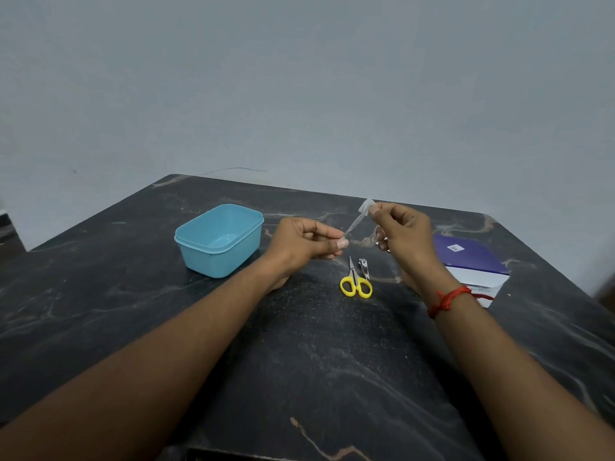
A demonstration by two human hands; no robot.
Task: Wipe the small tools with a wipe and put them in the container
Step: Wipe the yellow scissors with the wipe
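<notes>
Over dark marble table (299, 361), left hand (304, 242) and right hand (404, 232) pinch a thin, translucent wipe (356, 222), scissors (355, 283) at six o'clock.

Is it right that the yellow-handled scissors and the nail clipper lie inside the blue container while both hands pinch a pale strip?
Not quite. The head view shows the yellow-handled scissors and the nail clipper lying side by side on the dark table, right of the blue container, which looks empty. The left hand and right hand do pinch the pale strip between them.
</notes>
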